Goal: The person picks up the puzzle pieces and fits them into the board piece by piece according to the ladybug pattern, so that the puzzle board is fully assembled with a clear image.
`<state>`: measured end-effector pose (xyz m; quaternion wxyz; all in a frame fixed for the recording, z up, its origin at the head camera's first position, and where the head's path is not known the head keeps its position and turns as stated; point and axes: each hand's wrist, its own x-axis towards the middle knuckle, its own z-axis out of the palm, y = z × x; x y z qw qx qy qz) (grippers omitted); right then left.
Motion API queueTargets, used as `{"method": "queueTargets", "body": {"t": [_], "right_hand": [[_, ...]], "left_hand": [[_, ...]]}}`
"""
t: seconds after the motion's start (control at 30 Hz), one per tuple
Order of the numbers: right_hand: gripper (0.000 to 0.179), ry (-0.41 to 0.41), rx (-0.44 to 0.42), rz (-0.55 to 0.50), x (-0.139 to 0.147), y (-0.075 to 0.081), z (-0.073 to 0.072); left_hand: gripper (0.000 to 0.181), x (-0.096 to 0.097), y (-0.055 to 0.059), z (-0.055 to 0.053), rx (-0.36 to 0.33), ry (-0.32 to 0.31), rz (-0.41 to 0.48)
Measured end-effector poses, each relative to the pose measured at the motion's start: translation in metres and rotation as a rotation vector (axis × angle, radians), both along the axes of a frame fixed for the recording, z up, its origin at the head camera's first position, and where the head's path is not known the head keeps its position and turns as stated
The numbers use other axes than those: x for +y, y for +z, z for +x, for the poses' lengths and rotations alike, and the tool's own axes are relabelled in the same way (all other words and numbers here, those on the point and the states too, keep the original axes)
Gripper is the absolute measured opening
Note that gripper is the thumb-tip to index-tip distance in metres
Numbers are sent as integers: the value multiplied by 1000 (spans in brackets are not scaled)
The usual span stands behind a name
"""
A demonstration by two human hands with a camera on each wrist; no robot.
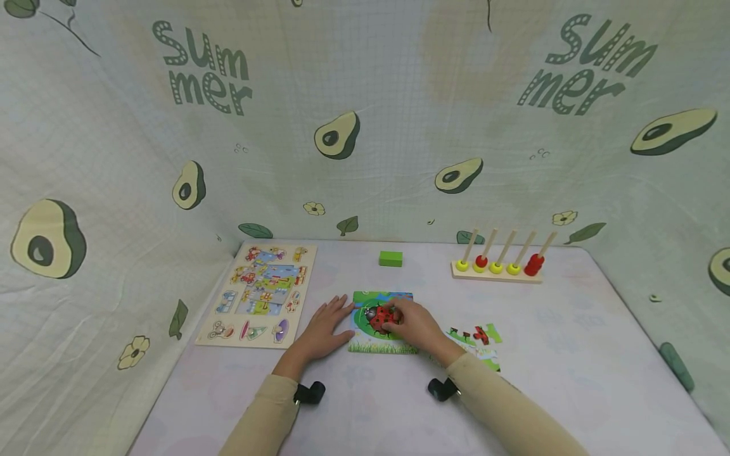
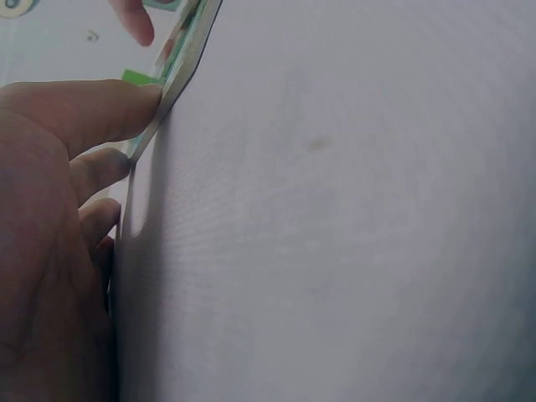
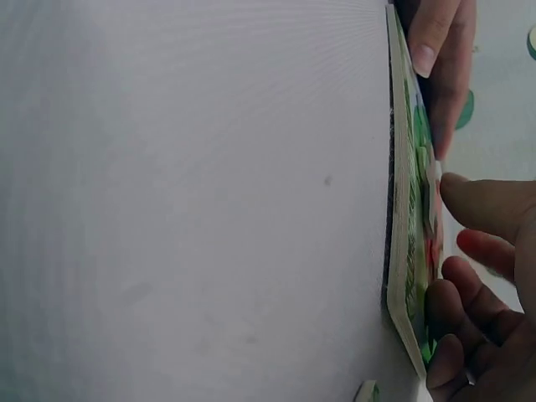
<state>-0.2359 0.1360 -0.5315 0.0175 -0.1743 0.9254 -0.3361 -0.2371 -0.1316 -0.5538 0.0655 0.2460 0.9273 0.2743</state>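
Observation:
A square ladybug puzzle (image 1: 360,348) with a grass border lies flat on the table between the hands. My left hand (image 1: 323,330) rests at its left side, fingers spread, thumb and fingertips right at the edge. Over the ladybug picture, my right hand (image 1: 419,326) has thumb and fingers curled, pinching a puzzle piece (image 3: 430,197). That piece sits slightly raised above the puzzle's surface in the right wrist view, and the fingers partly hide it in the head view. Loose puzzle pieces (image 1: 492,334) lie beside the right forearm, which covers some of them.
A wooden picture board (image 1: 262,335) with shaped pieces lies at the left. Behind the puzzle sits a green block (image 1: 390,258). At the back right stands a peg stand (image 1: 496,276) with yellow and red beads. A printed curtain (image 1: 388,82) hangs behind the table.

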Motion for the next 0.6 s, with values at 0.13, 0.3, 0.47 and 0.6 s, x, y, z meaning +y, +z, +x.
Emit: {"method": "queueTargets", "body": {"t": [0.13,0.3,0.47,0.6], "right_hand": [[43,32,14,80,1,-1,0],[44,46,16,118,1,-1,0],[45,42,18,145,0,-1,0],[48,48,10,159,0,0,0]], "left_hand": [[66,0,1,0,1,-2,-4],[65,0,2,1,-4,-4,-5],[66,0,1,1,1,-5,-2],[66,0,2,1,-1,-5,-3]]}}
